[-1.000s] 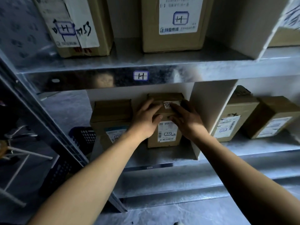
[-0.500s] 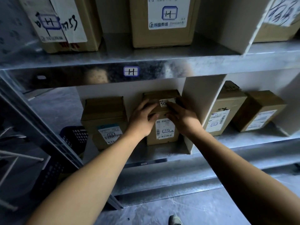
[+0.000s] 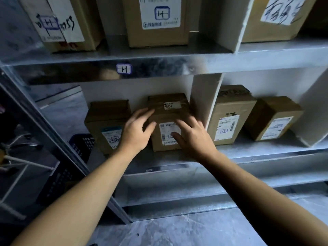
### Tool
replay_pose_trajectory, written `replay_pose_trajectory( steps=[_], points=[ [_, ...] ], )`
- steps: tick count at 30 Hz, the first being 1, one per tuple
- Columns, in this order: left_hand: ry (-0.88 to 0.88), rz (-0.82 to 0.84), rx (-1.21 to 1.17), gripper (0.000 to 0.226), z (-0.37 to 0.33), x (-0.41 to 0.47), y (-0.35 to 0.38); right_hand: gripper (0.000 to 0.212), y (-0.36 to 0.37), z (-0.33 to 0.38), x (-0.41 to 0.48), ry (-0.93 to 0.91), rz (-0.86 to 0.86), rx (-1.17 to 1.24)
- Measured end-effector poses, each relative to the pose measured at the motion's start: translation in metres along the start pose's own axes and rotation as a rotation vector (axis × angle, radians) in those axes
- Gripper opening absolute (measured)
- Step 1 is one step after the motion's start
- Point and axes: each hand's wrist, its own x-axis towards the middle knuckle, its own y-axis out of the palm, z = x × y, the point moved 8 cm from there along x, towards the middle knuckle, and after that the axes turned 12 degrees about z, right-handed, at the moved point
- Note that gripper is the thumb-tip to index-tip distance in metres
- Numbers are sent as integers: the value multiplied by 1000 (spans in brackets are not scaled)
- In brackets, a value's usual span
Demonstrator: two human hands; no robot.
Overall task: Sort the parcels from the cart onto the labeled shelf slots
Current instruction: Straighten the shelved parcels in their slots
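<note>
A brown cardboard parcel [image 3: 168,110] with a white label stands upright on the lower metal shelf [image 3: 266,150], close against a white divider [image 3: 204,96]. My left hand [image 3: 137,130] lies at the parcel's left front edge with relaxed, slightly spread fingers. My right hand [image 3: 192,137] rests against its front face, fingers straight over the shipping label. Neither hand grips the parcel. On the edge of the shelf above sits an "H" slot label [image 3: 123,68].
A second parcel [image 3: 106,121] stands left of it; two more [image 3: 229,114] [image 3: 273,118] sit right of the divider. Labelled boxes [image 3: 156,20] fill the upper shelf. A dark plastic basket [image 3: 81,142] and a metal upright [image 3: 53,130] are at left.
Both hands have slid back off the parcel's top toward me, so its top label now shows. The parcel stays in its slot. The view has shifted slightly.
</note>
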Motion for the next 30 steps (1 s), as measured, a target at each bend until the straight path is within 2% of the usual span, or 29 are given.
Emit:
replay_pose_trajectory(
  steps=[4,7,12,20,30],
  points=[
    [-24,-68,60,39,-30,-18,12,46,-11,-17,-35,-101,18,62],
    [48,-116,72,38,-72,-28,30,44,-29,-38,-63,-130,16,81],
    [100,-128,102,40,-144,-38,70,41,-62,-103,-102,-65,-43,50],
    [61,88,162,51,-211,-19,156,47,-100,-203,-158,57,3,-33],
    [82,179,213,47,-252,45,215,48,-118,-297,-148,214,18,-54]
  ],
)
